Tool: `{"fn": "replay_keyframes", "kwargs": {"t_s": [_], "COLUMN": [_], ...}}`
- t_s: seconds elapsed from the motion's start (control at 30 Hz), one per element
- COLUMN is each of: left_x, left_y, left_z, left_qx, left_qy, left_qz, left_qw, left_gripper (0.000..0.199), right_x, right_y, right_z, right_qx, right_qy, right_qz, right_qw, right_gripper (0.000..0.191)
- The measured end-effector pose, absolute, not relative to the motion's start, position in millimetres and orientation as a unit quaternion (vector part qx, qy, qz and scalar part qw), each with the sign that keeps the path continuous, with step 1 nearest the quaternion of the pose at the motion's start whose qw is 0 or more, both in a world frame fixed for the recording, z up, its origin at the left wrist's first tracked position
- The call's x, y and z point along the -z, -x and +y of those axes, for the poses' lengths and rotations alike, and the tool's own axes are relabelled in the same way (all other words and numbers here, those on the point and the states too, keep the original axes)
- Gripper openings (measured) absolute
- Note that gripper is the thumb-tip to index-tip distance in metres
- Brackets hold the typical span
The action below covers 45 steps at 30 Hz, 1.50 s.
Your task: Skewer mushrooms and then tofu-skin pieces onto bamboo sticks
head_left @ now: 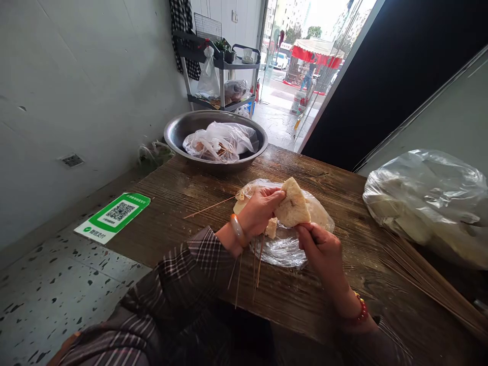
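Note:
My left hand pinches a flat, pale tan, spongy-looking piece of food by its left edge. At the piece's lower right corner, the fingers of my right hand are closed on it; whether they also hold a skewer is hidden. Beneath both hands lies a clear plastic bag with more pale pieces on it. Several thin wooden skewers stick out toward me below my left hand, near a small pale chunk. Another skewer points left from a small folded piece.
On the wooden table, a metal basin holds a plastic bag. At right sit a large clear bag of pale pieces and a bundle of skewers. A green QR-code card lies left; a cart stands behind.

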State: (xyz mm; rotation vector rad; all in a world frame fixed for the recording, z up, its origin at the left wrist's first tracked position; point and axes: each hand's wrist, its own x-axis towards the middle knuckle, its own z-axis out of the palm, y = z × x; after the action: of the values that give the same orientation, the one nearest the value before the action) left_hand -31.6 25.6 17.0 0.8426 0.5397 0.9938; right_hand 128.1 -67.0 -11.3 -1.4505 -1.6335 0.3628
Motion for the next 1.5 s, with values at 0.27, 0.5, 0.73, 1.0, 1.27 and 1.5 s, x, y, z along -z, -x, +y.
{"fn": "replay_keyframes", "kwargs": {"t_s": [0.27,0.5,0.73,1.0,1.27,1.5], "left_x": [-16,-20,-25,-31,-23,-23], "left_y": [28,29,32,39,34,33], "left_z": [22,23,25,31,30,27], "left_qx": [-0.45,-0.428,-0.476,-0.537,-0.534,-0.529], "left_qy": [-0.388,-0.373,-0.335,-0.297,-0.306,-0.304], "left_qz": [0.249,0.186,0.189,0.222,0.214,0.219], "left_qw": [0.765,0.802,0.791,0.758,0.759,0.761], "left_gripper": [0.037,0.036,0.031,0.031,0.029,0.031], "right_x": [9,8,6,9,14,14], "right_y": [-125,-129,-126,-121,-120,-117], "right_z": [-68,-66,-67,-71,-68,-68], "right_qx": [-0.276,-0.406,-0.388,-0.231,-0.175,-0.188], "right_qy": [0.61,0.547,0.522,0.561,0.565,0.575], "right_qz": [-0.585,-0.522,-0.579,-0.646,-0.649,-0.635], "right_qw": [0.458,0.513,0.492,0.464,0.479,0.48], "right_gripper": [0.039,0.032,0.028,0.029,0.027,0.028]}}
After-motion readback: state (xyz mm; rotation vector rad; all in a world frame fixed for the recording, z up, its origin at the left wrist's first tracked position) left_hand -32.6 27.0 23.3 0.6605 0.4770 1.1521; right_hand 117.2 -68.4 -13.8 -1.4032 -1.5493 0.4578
